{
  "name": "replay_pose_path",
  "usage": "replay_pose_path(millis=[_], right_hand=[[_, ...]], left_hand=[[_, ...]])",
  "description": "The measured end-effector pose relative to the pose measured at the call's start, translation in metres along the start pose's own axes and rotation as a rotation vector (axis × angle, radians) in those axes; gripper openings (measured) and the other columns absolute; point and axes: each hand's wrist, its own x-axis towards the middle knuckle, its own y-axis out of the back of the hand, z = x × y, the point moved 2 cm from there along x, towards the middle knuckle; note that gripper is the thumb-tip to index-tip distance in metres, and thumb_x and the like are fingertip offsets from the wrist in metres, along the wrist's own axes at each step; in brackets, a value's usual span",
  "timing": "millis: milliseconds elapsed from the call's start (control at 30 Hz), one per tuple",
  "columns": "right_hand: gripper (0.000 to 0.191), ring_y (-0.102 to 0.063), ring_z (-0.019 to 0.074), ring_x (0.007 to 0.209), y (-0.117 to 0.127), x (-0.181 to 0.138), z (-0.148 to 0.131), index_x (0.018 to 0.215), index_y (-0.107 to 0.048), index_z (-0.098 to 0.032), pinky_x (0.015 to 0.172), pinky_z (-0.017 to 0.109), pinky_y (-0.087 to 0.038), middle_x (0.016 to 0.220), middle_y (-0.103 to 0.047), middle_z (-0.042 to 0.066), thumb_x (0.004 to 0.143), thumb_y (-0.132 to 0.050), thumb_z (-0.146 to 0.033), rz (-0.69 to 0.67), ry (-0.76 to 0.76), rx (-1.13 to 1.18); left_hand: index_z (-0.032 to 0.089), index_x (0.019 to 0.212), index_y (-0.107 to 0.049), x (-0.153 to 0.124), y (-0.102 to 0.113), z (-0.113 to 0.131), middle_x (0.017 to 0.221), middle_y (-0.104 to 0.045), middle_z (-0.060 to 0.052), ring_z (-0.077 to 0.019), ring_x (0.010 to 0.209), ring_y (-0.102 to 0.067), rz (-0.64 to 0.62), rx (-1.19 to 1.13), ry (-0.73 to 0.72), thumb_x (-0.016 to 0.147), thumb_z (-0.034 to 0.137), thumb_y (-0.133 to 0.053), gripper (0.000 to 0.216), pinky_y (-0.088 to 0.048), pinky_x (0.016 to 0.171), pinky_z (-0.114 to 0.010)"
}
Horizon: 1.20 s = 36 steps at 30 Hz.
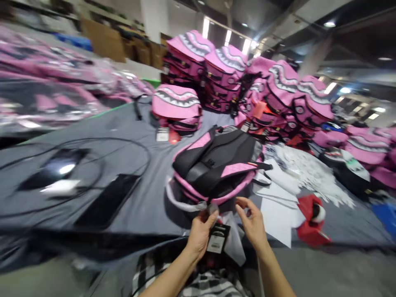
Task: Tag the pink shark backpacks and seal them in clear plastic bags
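Note:
A pink and black backpack (pixel 213 165) lies in front of me with its padded back panel and shoulder straps facing up. At its near end, my left hand (pixel 198 233) is closed in a pinch beside a grey strap (pixel 185 205). Something small and pale shows at the fingertips, too blurred to name. A black hang tag (pixel 217 238) with a white label dangles beside that hand, and a white sheet or bag (pixel 235 241) hangs next to it. To the right, my right hand (pixel 252 220) is raised near the backpack, thumb and index finger curved apart, nothing visible between them.
Stacks of pink backpacks (pixel 224 78) stand at the back, with a single backpack (pixel 176 107) before them. Phones (pixel 107 200), a white charger (pixel 62 187) and cables lie left. White papers (pixel 280 218), white tags and a red tape dispenser (pixel 312 220) lie right. Plastic-wrapped pink goods (pixel 46 90) fill the far left.

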Motion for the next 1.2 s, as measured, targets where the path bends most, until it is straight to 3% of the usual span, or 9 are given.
replay_pose_path(millis=[133, 233, 367, 633, 833, 933, 1033, 1100, 1200], right_hand=[[0.039, -0.058, 0.0172, 0.065, 0.116, -0.022, 0.036, 0.085, -0.072, -0.018, 0.063, 0.028, -0.046, 0.074, -0.069, 0.005, 0.085, -0.06, -0.055, 0.404, -0.142, -0.232], [0.048, -0.058, 0.0186, 0.068, 0.198, -0.045, 0.067, 0.081, -0.071, -0.017, 0.067, 0.03, -0.046, 0.076, -0.069, 0.007, 0.079, -0.056, -0.063, 0.638, -0.297, -0.411], [0.05, -0.061, 0.0211, 0.07, 0.244, -0.056, 0.101, 0.077, -0.072, -0.017, 0.07, 0.032, -0.047, 0.078, -0.073, 0.01, 0.069, -0.06, -0.064, 0.653, -0.449, -0.431], [0.053, -0.059, 0.0214, 0.063, 0.238, -0.049, 0.127, 0.062, -0.062, -0.019, 0.061, 0.031, -0.043, 0.064, -0.067, 0.008, 0.066, -0.055, -0.071, 0.754, -0.512, -0.357], [0.047, -0.057, 0.0206, 0.069, 0.23, -0.06, 0.104, 0.068, -0.059, -0.021, 0.063, 0.03, -0.042, 0.072, -0.066, 0.008, 0.069, -0.056, -0.068, 0.806, -0.435, -0.362], [0.041, -0.052, 0.0154, 0.059, 0.215, -0.079, 0.1, 0.073, -0.054, -0.022, 0.054, 0.025, -0.04, 0.063, -0.06, 0.001, 0.072, -0.062, -0.063, 0.88, -0.409, -0.11], [0.048, -0.033, 0.0088, 0.043, 0.185, -0.085, 0.106, 0.068, -0.039, -0.025, 0.039, 0.019, -0.025, 0.052, -0.038, -0.009, 0.074, -0.064, -0.065, 0.906, -0.426, 0.231], [0.052, -0.023, 0.0072, 0.04, 0.152, -0.076, 0.102, 0.067, -0.032, -0.026, 0.035, 0.017, -0.019, 0.052, -0.028, -0.012, 0.076, -0.063, -0.067, 0.822, -0.442, 0.319], [0.049, -0.02, 0.007, 0.041, 0.082, -0.051, 0.071, 0.07, -0.037, -0.025, 0.034, 0.016, -0.018, 0.054, -0.027, -0.012, 0.079, -0.063, -0.065, 0.473, -0.461, 0.486]], left_hand=[[0.013, 0.091, -0.071, 0.002, 0.008, -0.002, 0.087, -0.075, -0.003, -0.0159, 0.073, -0.068, 0.138, 0.084, 0.063, 0.048, 0.038, -0.092, 0.055, -0.055, 0.066, -0.025], [0.015, 0.086, -0.07, 0.007, 0.009, -0.001, 0.083, -0.073, 0.0, -0.0126, 0.068, -0.066, 0.231, 0.13, 0.052, 0.054, 0.027, -0.086, 0.038, -0.055, 0.061, -0.02], [0.016, 0.082, -0.069, 0.005, 0.005, 0.003, 0.078, -0.069, 0.003, -0.0074, 0.062, -0.06, 0.274, 0.156, 0.07, 0.059, 0.018, -0.079, 0.025, -0.047, 0.049, -0.01], [0.015, 0.085, -0.07, 0.005, 0.008, 0.005, 0.083, -0.069, 0.001, -0.0082, 0.065, -0.06, 0.273, 0.209, 0.085, 0.063, 0.02, -0.079, 0.023, -0.048, 0.049, -0.009], [0.017, 0.083, -0.07, 0.001, 0.004, 0.008, 0.078, -0.07, 0.003, -0.0097, 0.067, -0.063, 0.277, 0.213, 0.084, 0.063, 0.017, -0.077, 0.022, -0.051, 0.057, -0.013], [0.016, 0.08, -0.07, 0.0, 0.001, 0.008, 0.077, -0.071, 0.003, -0.0099, 0.068, -0.063, 0.279, 0.175, 0.086, 0.061, 0.018, -0.076, 0.02, -0.052, 0.06, -0.014], [0.016, 0.08, -0.07, 0.003, 0.002, 0.005, 0.08, -0.072, 0.001, -0.0127, 0.072, -0.065, 0.241, 0.187, 0.009, 0.059, 0.022, -0.078, 0.024, -0.054, 0.065, -0.019], [0.015, 0.081, -0.07, 0.004, 0.003, 0.002, 0.082, -0.073, -0.001, -0.0158, 0.074, -0.066, 0.235, 0.237, -0.067, 0.057, 0.028, -0.081, 0.029, -0.055, 0.067, -0.024], [0.013, 0.084, -0.07, 0.002, 0.004, -0.004, 0.082, -0.073, -0.004, -0.0192, 0.072, -0.067, 0.202, 0.276, -0.103, 0.055, 0.039, -0.083, 0.041, -0.055, 0.068, -0.03]])
